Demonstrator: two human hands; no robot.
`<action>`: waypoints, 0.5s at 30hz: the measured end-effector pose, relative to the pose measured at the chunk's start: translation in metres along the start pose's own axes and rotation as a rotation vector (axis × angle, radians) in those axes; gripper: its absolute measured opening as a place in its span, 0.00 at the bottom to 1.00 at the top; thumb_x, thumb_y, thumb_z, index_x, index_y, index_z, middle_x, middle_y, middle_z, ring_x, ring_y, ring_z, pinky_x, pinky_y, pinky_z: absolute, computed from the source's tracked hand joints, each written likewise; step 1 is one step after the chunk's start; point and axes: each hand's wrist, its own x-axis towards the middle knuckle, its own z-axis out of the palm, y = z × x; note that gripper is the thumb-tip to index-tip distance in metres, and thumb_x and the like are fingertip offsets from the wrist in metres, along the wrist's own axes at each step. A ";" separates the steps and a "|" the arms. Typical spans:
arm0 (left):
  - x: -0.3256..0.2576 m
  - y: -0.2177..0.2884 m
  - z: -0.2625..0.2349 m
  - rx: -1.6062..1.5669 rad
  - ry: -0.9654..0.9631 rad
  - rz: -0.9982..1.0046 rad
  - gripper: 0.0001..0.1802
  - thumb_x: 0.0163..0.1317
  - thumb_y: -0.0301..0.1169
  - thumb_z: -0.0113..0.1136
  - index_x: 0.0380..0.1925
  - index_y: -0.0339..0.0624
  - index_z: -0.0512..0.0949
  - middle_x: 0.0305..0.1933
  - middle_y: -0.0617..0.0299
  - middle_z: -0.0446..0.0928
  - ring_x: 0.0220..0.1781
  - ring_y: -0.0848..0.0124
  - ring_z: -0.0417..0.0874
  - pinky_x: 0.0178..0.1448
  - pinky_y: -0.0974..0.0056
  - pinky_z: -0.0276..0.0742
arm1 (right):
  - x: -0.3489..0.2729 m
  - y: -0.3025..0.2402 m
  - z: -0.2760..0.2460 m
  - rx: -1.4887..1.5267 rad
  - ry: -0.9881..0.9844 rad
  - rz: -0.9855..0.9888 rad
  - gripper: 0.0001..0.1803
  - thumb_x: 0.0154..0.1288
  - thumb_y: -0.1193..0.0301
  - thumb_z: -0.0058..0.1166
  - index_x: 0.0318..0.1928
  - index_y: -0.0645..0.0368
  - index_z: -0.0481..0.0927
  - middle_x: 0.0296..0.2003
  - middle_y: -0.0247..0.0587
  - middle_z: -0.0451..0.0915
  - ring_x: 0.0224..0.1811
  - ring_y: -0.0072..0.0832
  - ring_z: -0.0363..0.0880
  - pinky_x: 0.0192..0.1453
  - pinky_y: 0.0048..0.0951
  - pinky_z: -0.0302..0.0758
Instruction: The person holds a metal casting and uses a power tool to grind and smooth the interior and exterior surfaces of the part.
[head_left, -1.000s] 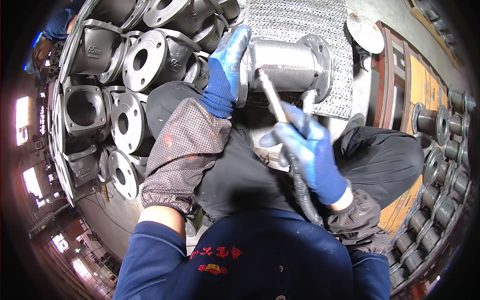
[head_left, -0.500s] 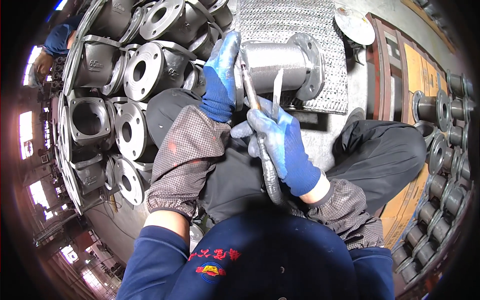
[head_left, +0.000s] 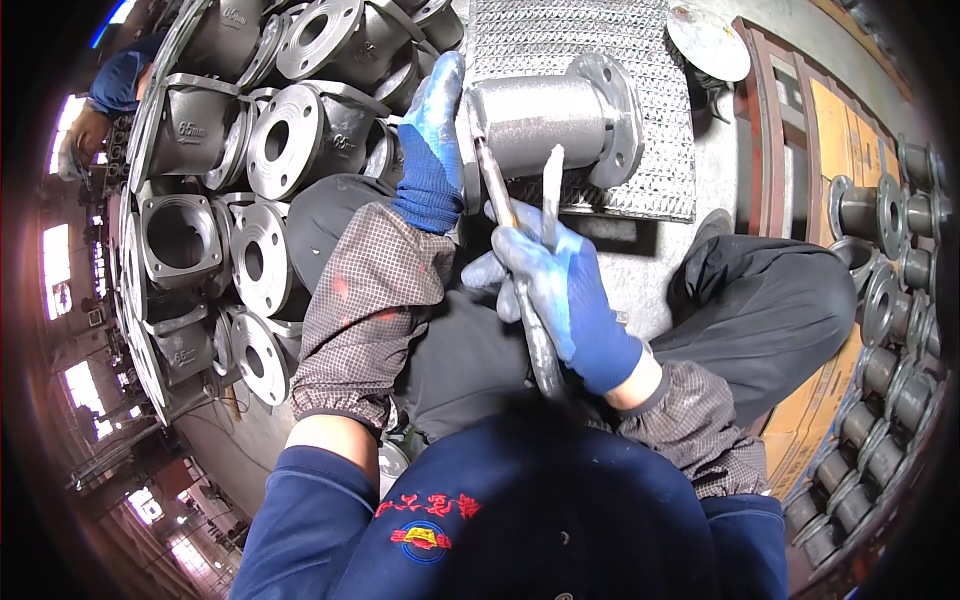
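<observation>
A grey flanged pipe fitting (head_left: 540, 122) lies on its side on a metal bench top with a ridged mesh surface (head_left: 570, 35). My left hand (head_left: 430, 135), in a blue coated glove, holds it at the left flange, fingers pointing up along the flange; the thumb is hidden. My gloved right hand (head_left: 560, 290) is closed around a slim rod-shaped tool (head_left: 497, 187) with a dark hose-like tail running toward my lap. The tool's tip meets the fitting beside the left flange. A white-tipped stick (head_left: 552, 180) also stands up from between the right hand's fingers, below the fitting's body.
Grey flanged castings (head_left: 285, 140) are piled high at the left. Smaller flanged fittings (head_left: 860, 215) line the right side near cardboard (head_left: 800, 410) and a reddish-brown metal frame (head_left: 765, 130). A round pale disc (head_left: 710, 48) stands behind the bench. Another person's hand (head_left: 85, 135) shows far left.
The fitting and my left hand have shifted slightly left and away from me. The tool in my right hand has tipped a little left, its tip staying by the flange.
</observation>
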 end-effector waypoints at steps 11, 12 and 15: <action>-0.003 0.019 0.010 0.227 0.001 0.257 0.14 0.69 0.29 0.43 0.51 0.36 0.71 0.46 0.55 0.75 0.47 0.68 0.78 0.52 0.68 0.73 | 0.003 -0.013 -0.006 0.019 -0.001 0.048 0.25 0.66 0.64 0.47 0.58 0.69 0.68 0.30 0.45 0.81 0.17 0.22 0.77 0.17 0.17 0.69; -0.003 0.027 0.011 -0.042 -0.063 -0.062 0.23 0.71 0.37 0.42 0.60 0.32 0.67 0.59 0.54 0.71 0.60 0.71 0.71 0.66 0.66 0.65 | -0.001 -0.011 -0.007 0.059 0.013 0.052 0.24 0.66 0.64 0.48 0.57 0.69 0.68 0.29 0.45 0.81 0.17 0.22 0.76 0.17 0.17 0.69; -0.004 0.038 0.019 -0.202 0.071 -0.172 0.15 0.70 0.29 0.43 0.52 0.35 0.71 0.45 0.55 0.75 0.45 0.69 0.78 0.51 0.68 0.74 | 0.000 -0.010 -0.013 0.102 0.008 0.100 0.22 0.66 0.65 0.49 0.53 0.69 0.70 0.27 0.44 0.81 0.13 0.21 0.74 0.16 0.17 0.68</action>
